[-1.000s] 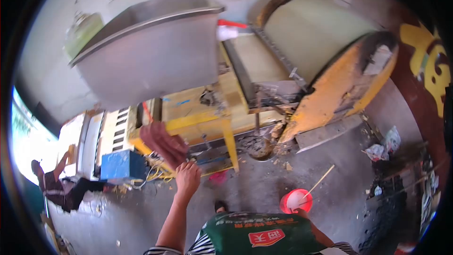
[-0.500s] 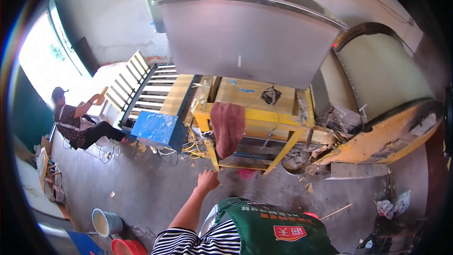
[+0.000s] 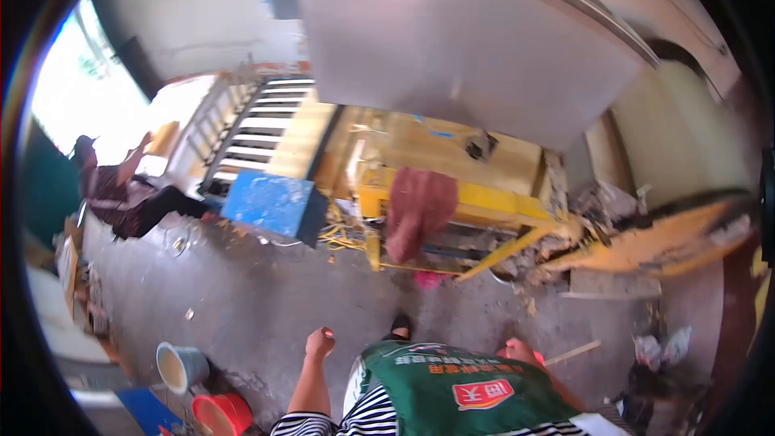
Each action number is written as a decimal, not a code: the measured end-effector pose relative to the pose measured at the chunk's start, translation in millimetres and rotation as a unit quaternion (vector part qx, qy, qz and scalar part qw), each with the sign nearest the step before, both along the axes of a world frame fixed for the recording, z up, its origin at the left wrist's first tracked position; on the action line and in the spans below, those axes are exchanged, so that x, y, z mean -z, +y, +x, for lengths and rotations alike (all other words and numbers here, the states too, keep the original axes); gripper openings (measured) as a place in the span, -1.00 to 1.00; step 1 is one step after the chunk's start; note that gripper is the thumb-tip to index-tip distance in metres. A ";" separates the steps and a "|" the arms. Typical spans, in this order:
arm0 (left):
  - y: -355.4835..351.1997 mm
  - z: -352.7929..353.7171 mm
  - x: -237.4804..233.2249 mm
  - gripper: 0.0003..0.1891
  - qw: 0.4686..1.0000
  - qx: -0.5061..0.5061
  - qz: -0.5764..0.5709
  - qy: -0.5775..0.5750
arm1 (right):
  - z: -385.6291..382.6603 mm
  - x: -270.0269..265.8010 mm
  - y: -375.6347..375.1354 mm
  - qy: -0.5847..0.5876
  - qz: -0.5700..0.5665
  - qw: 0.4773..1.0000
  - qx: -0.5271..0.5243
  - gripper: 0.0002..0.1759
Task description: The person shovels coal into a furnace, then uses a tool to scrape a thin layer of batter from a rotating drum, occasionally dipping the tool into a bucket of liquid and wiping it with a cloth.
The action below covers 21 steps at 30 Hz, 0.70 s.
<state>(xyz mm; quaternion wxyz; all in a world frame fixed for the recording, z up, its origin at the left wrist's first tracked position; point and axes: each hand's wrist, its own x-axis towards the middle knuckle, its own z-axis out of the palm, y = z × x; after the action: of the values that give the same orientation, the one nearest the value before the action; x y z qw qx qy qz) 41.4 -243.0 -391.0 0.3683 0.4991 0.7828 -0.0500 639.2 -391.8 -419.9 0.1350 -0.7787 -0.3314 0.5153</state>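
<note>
Your left hand (image 3: 320, 343) hangs curled closed and empty over the rough grey concrete floor (image 3: 266, 307); your right hand (image 3: 517, 350) is half hidden by the glossy green apron (image 3: 436, 391), grip unclear. The limp reddish cloth (image 3: 417, 208) drapes the far yellow frame (image 3: 492, 203)

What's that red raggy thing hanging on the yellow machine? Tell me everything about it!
It is a dull reddish-pink cloth, soft and crumpled like a worn towel. It is draped over the top rail of the yellow frame and droops in loose folds, wider at the top and narrower below. Its lower end dangles free above the grey floor. Only the rail seems to touch it. The picture is blurred, so no pattern can be made out.
</note>
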 end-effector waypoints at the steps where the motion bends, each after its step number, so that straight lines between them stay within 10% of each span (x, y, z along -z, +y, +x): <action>1: 0.6 0.3 9.0 -0.73 0.999 0.033 -0.011 -0.008 | -8.9 -8.3 8.0 -0.034 0.001 0.999 -0.009 -0.65; 10: 44.5 4.4 42.6 -0.71 0.988 0.103 0.049 -0.108 | -50.1 -77.4 43.0 -0.057 0.002 0.998 0.013 -0.63; 17: 68.8 25.4 30.3 -0.74 0.977 0.133 0.115 -0.119 | -33.7 -30.7 -38.7 -0.072 -0.007 0.997 -0.003 -0.61; 19: 66.6 36.3 24.8 -0.74 0.976 0.133 0.106 -0.140 | -22.8 -28.5 -63.5 -0.122 0.110 0.977 -0.138 -0.64; 21: 59.6 45.9 17.2 -0.74 0.975 0.139 0.104 -0.138 | -18.0 -25.4 -79.7 -0.189 -0.046 0.977 -0.087 -0.71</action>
<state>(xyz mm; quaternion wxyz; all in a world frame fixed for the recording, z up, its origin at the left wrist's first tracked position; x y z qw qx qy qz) 87.3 -183.4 -408.2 0.4081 0.6406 0.6484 0.0509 621.2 -471.6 -394.5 -0.0117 -0.8356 -0.3937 0.3829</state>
